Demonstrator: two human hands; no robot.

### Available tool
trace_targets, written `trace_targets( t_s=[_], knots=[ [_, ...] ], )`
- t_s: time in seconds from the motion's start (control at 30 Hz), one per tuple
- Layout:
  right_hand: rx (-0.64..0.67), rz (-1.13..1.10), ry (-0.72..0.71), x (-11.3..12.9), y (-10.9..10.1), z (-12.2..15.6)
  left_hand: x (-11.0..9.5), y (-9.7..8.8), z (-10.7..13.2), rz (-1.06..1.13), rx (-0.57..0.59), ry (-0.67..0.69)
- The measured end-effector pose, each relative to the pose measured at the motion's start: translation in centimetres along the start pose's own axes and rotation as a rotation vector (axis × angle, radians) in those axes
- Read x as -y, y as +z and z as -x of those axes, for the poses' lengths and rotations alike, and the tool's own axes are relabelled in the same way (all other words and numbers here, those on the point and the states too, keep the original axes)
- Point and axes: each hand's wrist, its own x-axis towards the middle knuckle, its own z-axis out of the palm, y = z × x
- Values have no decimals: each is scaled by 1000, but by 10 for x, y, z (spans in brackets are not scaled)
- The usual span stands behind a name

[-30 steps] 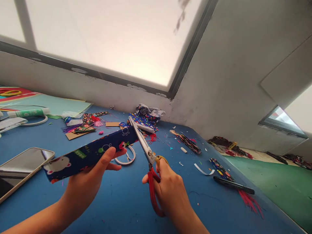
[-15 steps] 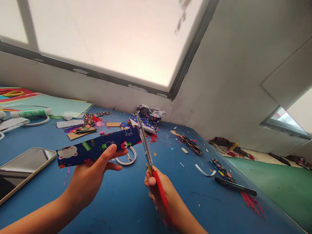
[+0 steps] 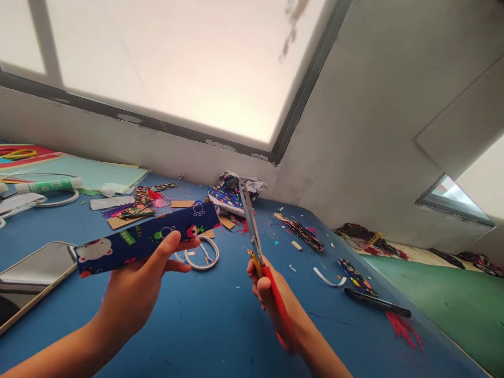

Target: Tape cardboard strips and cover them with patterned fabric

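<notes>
My left hand (image 3: 137, 286) is closed on a long dark blue fabric strip (image 3: 147, 237) printed with a white bear and small cartoon shapes, held level above the blue table (image 3: 205, 336). My right hand (image 3: 271, 296) grips red-handled scissors (image 3: 258, 249) whose closed blades point up and away, a short gap to the right of the strip's end. The scissors touch nothing.
A phone (image 3: 33, 278) lies at the left edge. A white ring (image 3: 202, 254) sits under the strip. Fabric scraps (image 3: 232, 197), tassels, cardboard pieces, a glue tube (image 3: 49, 185) and a black pen (image 3: 378, 303) are scattered about. The wall and window rise behind.
The scissors have come off the strip's right end and swung upright to the right, blades closed. My left hand drew the strip slightly left and lower.
</notes>
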Motion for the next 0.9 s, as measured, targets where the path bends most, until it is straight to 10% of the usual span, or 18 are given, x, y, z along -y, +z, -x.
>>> trace_targets(
  t_s=[0.17,0.5,0.9],
  knots=[
    [-44,146,12,19,-1,5,-8,2,-2,-26,-30,36],
    [-22,-623,49,15,21,-3,2,3,-2,-76,373,-240],
    [3,-667,82,22,14,-2,10,8,-5,-164,389,-278]
  ],
)
